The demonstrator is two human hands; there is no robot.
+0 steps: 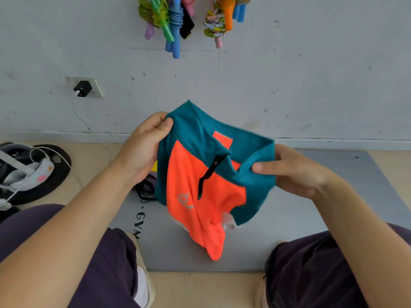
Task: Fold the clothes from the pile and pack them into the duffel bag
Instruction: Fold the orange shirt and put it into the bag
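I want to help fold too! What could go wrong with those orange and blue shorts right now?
The shorts hang in the air, twisted at the bottom, so a fold made now might come out lumpy. The left hand and right hand only pinch the waistband edges, so one side could slip free. The black drawstring dangles loose and might get trapped inside the fold. Laying them flat on the grey mat first would probably help.

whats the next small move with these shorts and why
Probably lower the shorts flat onto the grey mat: the left hand and right hand pinch the teal waistband, and the orange fabric hangs twisted and unfolded.
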